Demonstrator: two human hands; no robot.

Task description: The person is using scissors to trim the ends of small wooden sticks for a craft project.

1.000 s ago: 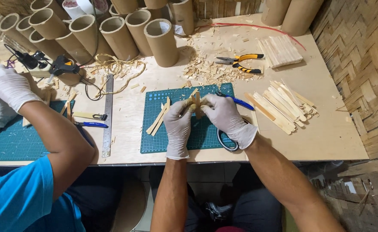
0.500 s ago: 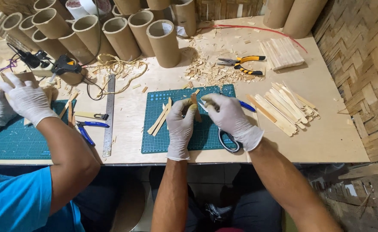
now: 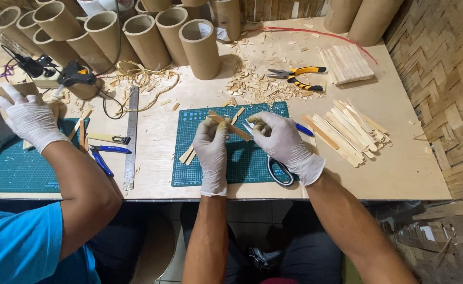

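My left hand (image 3: 211, 147), in a white glove, pinches a thin bamboo strip (image 3: 231, 126) over the green cutting mat (image 3: 258, 163). The strip slants down to the right between both hands. My right hand (image 3: 281, 142), also gloved, grips scissors (image 3: 279, 173); their metal tips touch the strip's right end and a black handle loop shows under my wrist. Two loose strips (image 3: 188, 154) lie on the mat left of my left hand.
A pile of bamboo strips (image 3: 347, 131) lies to the right, pliers (image 3: 300, 78) and shavings (image 3: 258, 87) behind the mat, cardboard tubes (image 3: 200, 47) at the back. A co-worker's gloved hand (image 3: 29, 118) works at the left near a steel ruler (image 3: 131, 137) and glue gun (image 3: 76, 73).
My hands stayed over the mat and turned the strip so it slants between them. The co-worker's gloved hand shifted lower and to the right with its fingers spread.
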